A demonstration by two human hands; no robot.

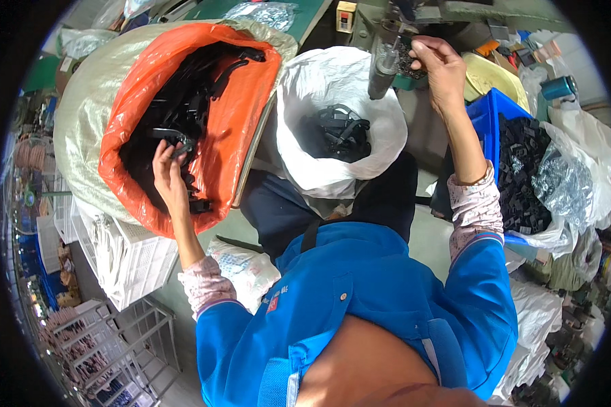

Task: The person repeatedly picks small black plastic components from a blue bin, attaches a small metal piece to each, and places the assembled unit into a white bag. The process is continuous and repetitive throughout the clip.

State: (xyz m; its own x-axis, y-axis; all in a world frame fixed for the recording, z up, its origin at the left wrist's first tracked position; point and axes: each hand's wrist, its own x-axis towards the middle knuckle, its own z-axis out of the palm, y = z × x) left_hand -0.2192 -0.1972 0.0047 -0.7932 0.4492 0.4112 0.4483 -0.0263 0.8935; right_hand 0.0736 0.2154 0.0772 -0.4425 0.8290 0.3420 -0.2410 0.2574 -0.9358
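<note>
My left hand (170, 169) reaches into an orange plastic bag (244, 129), its fingers closed on a glossy black plastic part (176, 138). More curved black parts (176, 95) fill that bag. My right hand (443, 71) is raised beside a machine head with a metal cylinder (385, 64). Its thumb and fingers are pinched together; what they hold, if anything, is too small to make out. Just behind those fingertips is a dark patch of tiny pieces (407, 61). Between my knees stands a white sack (299, 142) with black strap-like parts (344, 132) inside.
At right, a blue crate (483, 125) holds small black pieces (519, 169) and a clear plastic bag (563, 183). A yellow bowl (495, 78) sits behind it. White baskets (129, 261) and a metal rack (136, 339) stand at left. A small box (345, 17) lies near the machine.
</note>
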